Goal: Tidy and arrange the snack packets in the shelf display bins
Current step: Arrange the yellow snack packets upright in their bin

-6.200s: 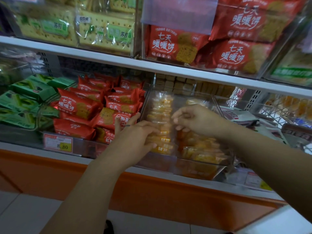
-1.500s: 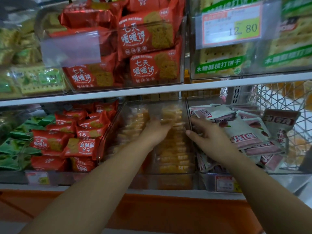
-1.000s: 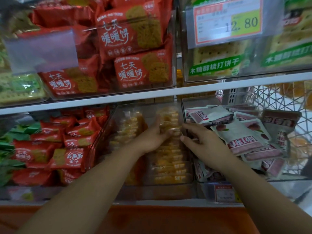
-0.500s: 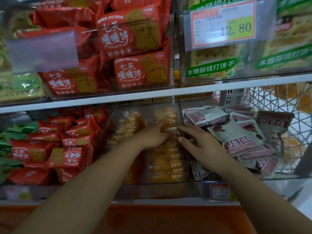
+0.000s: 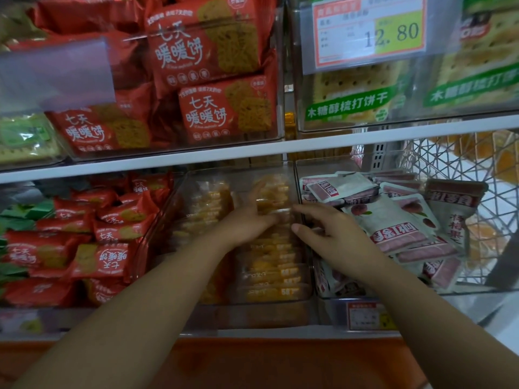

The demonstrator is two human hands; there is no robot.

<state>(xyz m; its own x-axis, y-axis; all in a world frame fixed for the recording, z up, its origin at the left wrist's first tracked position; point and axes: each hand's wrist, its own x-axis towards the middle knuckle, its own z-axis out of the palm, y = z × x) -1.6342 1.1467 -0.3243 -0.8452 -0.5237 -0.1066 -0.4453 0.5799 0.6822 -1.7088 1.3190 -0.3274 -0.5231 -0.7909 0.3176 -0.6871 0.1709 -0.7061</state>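
**Two hands at the middle bin (image 5: 252, 315)**

Through the head camera I see two shelves. On the lower shelf (image 5: 252, 332) I count three clear bins side by side. The yellow packets (image 5: 269, 265) lie in the middle one, in two rows. They are stacked tight, so I cannot count them one by one.

The left hand (image 5: 247, 223) reaches into the right row, near its back end. Its fingers are curled round one yellow packet (image 5: 271, 204) there, a little blurred. The right hand (image 5: 334, 240) is over the wall between the middle bin and the right bin. Its index finger and thumb (image 5: 297, 228) are apart, and both tips are at the edge of that same packet. Whether they pinch it or only touch it, I cannot tell. Its other fingers are loosely bent.

The left bin holds small red packets (image 5: 106, 242), many and overlapping. At the far left are some green packets (image 5: 25, 211). The right bin holds white packets (image 5: 393, 226) with pink bands; I count at least six.

Above the upper shelf (image 5: 252, 153), three big red packs (image 5: 210, 51) show a full label. One price tag (image 5: 370, 32) reads 12.80. Behind it are cracker packs (image 5: 348, 105) with green labels, two of them readable.
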